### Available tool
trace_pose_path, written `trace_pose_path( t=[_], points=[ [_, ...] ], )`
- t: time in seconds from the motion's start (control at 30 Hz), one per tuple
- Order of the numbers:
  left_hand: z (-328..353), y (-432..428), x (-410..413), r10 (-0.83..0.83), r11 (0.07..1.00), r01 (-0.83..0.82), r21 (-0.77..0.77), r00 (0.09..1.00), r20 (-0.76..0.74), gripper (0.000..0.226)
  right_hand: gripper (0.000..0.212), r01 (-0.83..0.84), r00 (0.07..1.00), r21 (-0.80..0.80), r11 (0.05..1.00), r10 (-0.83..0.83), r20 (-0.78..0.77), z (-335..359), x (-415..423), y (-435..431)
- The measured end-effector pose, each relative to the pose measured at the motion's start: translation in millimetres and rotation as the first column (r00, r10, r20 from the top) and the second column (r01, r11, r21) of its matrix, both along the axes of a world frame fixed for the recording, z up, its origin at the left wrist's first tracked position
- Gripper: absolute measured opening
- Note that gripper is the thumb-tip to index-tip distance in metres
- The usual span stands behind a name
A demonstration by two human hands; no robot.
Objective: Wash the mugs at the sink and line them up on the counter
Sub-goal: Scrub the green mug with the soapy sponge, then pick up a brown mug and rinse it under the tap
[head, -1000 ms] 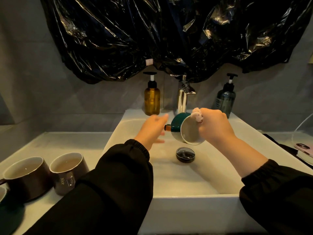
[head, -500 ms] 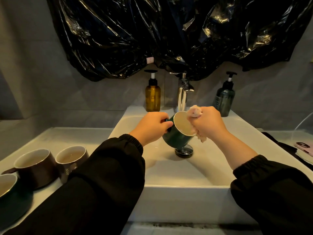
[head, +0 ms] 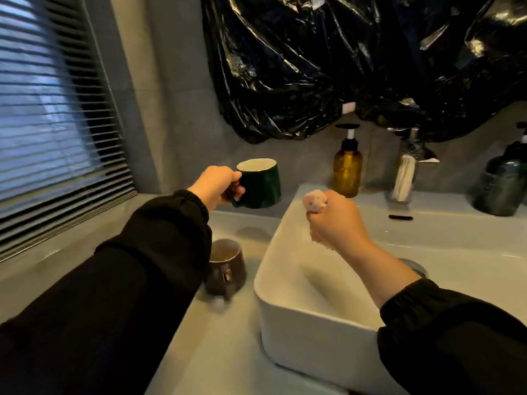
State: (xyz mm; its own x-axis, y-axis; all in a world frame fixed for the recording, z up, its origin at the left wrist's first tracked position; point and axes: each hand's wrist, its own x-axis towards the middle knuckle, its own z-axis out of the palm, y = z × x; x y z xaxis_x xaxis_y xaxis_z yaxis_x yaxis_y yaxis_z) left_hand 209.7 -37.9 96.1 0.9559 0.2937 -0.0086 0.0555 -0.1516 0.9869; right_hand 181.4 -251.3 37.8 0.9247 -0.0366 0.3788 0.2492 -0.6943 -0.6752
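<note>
- Left hand (head: 215, 185) is curling round the handle of a dark green mug (head: 261, 185), carrying it upright in the air over the back of the counter (head: 199, 352), just left of the sink (head: 285, 315).
- Black plastic sheeting (head: 313, 67) is hanging across the wall behind, and a slatted blind (head: 51, 109) is covering the window at left.
- White and box-shaped, the sink is sitting on top of the counter, with a tap (head: 405, 178), an amber pump bottle (head: 347, 169) and a darker bottle (head: 502, 183) standing along its back edge.
- Showing a pale inside, the green mug is touching nothing but the fingers. It is glazed and probably wet, so it is likely handling as rigid, slippery and easy to chip. The handle is looking like the surest hold, with the base going down flat.
- Just beside the sink's left wall, a brown mug (head: 226, 269) is standing on the counter, partly hidden by the left sleeve (head: 159, 238), with what seems to be liquid inside; it is probably awaiting its turn.
- Right hand (head: 333, 220) is clenching a pale sponge (head: 315, 201) above the basin, a tuft poking out at the top of the fist; it is looking soft and squashable.
</note>
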Motion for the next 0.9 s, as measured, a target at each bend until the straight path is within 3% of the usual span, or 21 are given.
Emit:
trace_pose_path(
  t=[0.17,0.37,0.47,0.9],
  points=[
    [-27,32,21,0.074,0.99,-0.057,0.13,0.989,-0.129,0.017,0.01,-0.029,1.0,-0.173,0.984,0.027,-0.013,-3,5,31],
    [-56,33,43,0.034,0.989,0.007,0.15,0.962,-0.269,0.012,0.009,-0.063,0.997,-0.242,0.968,0.052,-0.051,-3,7,35],
    [-63,28,53,-0.008,0.989,0.051,0.136,0.954,-0.3,0.022,0.01,-0.067,0.996,-0.24,0.968,0.053,-0.067,-4,8,34],
    [-98,21,78,-0.066,0.989,0.11,0.098,0.923,-0.379,0.016,0.01,-0.092,0.991,-0.201,0.975,0.07,-0.113,-5,12,32]
  ],
)
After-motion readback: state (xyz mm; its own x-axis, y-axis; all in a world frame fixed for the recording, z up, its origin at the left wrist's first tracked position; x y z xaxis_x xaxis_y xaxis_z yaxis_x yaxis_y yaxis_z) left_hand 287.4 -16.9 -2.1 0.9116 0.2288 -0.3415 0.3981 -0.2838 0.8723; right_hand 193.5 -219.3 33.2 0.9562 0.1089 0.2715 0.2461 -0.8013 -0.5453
